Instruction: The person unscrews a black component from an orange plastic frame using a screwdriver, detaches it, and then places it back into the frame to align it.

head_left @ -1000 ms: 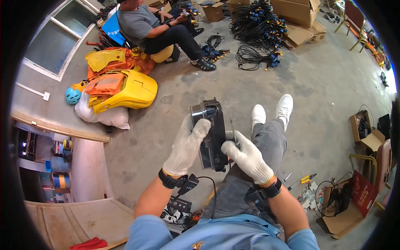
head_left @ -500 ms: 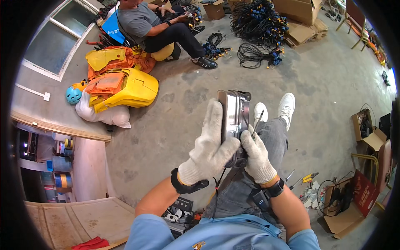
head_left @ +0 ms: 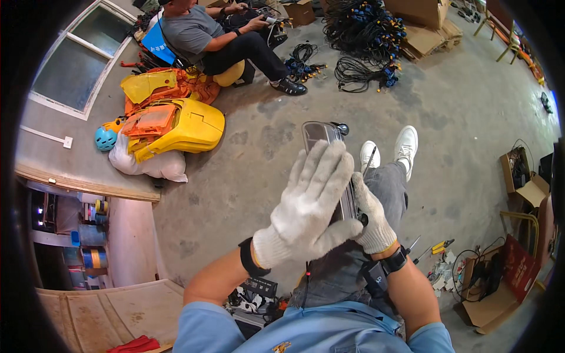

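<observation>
A rectangular dark case with a shiny, see-through cover (head_left: pixel 314 133) is held over my lap, tilted. My left hand (head_left: pixel 309 200), in a white knit glove, lies flat across its broad face with the fingers stretched out and hides most of it. My right hand (head_left: pixel 372 216), gloved too, grips the case along its right edge. From the right hand's fingers sticks a thin dark shaft (head_left: pixel 369 160), like a screwdriver's; its other end is hidden. A thin dark cable with a red mark (head_left: pixel 307 273) hangs below the case.
A seated person (head_left: pixel 206 38) handles something small at the far left, beside yellow and orange plastic shells (head_left: pixel 188 129). Bundled black cables (head_left: pixel 365 35) are piled on the floor ahead. At right lie yellow-handled pliers (head_left: pixel 442 246) and an open cardboard box (head_left: pixel 485 306).
My left hand has shifted from the case's left side to lie across its face. The case has turned, showing less of its shiny edge. The seated person's hands have moved.
</observation>
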A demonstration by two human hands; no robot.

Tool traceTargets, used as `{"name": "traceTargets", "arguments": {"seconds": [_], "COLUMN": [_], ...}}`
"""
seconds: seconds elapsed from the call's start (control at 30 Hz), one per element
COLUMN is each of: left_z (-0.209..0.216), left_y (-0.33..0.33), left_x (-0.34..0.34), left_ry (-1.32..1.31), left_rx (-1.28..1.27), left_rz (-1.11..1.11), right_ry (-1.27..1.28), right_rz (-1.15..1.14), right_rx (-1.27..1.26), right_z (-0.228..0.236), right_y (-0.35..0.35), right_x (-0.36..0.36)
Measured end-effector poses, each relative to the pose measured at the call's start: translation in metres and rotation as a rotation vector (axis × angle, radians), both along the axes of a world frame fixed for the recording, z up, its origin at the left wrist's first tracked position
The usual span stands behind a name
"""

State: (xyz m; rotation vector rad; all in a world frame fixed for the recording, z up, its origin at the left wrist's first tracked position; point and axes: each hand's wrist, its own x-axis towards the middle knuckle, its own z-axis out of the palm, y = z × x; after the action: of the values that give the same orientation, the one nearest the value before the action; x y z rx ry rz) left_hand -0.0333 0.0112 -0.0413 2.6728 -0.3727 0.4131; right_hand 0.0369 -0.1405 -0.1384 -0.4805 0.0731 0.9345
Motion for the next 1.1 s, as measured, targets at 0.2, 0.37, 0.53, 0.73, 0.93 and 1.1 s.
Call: {"name": "traceTargets", "arguments": {"seconds": [0.2,0.37,0.53,0.73,0.93,1.1], "left_z": [0.007,0.002,-0.01,0.0,-0.019,-0.018], "left_y": [0.025,0.039,0.044,0.044,0.029,0.018], "left_x": [0.024,0.038,0.042,0.044,0.04,0.02], "left_ry": [-0.059,-0.012,-0.052,0.18,0.076,0.138], "left_rx": [0.061,-0.154,-0.428,-0.68,-0.726,-0.536], "left_rz": [0.034,0.11,0.147,0.4,0.345,0.128], "right_ry": [0.058,0.129,-0.038,-0.005,-0.109,-0.099], "right_rz": [0.181,0.171,0.195,0.275,0.192,0.137], "right_rx": [0.253,0.147,0.039,0.164,0.022,0.062], "right_z": [-0.029,-0.02,-0.008,-0.015,0.005,-0.007], "right_y": [-0.01,-0.009,-0.008,-0.01,-0.01,-0.012], "right_x": [0.005,0.006,0.006,0.01,0.002,0.002]}}
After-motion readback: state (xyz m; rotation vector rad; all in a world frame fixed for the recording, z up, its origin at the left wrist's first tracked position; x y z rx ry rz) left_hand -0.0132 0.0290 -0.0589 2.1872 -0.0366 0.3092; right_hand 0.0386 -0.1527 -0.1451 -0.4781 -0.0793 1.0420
